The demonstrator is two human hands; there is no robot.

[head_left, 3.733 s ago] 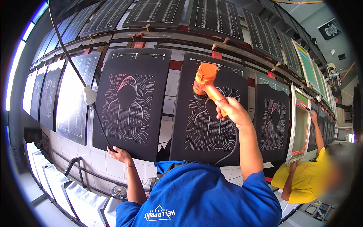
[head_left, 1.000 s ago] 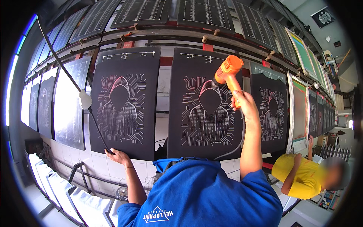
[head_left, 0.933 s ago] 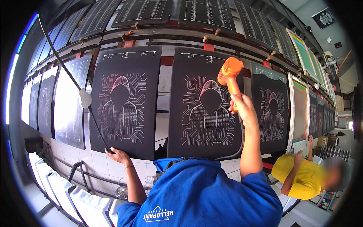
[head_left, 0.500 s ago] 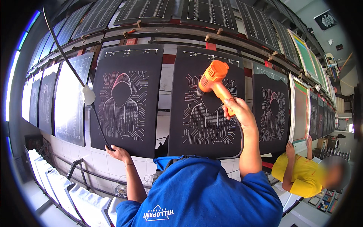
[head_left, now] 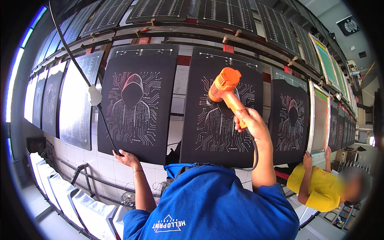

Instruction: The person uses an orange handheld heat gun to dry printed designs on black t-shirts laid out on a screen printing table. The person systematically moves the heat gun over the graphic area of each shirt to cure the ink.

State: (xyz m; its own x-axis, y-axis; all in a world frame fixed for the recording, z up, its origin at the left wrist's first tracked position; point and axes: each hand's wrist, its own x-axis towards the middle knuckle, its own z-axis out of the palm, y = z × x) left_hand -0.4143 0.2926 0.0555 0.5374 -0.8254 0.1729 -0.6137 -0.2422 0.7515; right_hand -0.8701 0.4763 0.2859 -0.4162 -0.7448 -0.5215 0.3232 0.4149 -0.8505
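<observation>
- Head view: orange pistol-shaped plastic heat gun (head_left: pixel 226 85), right hand (head_left: pixel 253 122) curled round it; shifted left, nozzle (head_left: pixel 210 101) now toward left edge of black printed shirt (head_left: pixel 216 130).
- Left hand (head_left: pixel 128 159) half-curled at black cable (head_left: pixel 106 126); grip unclear.

A screen-printing workshop: printed black shirts (head_left: pixel 134 98) on boards (head_left: pixel 230 16) along a rail (head_left: pixel 180 31), a framed screen (head_left: pixel 319 116) near its right end.

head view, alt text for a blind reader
A person's right hand holds an orange heat gun over a black shirt printed with a hooded figure; their left hand holds a black cord. A co-worker in yellow is at a printing screen.
</observation>
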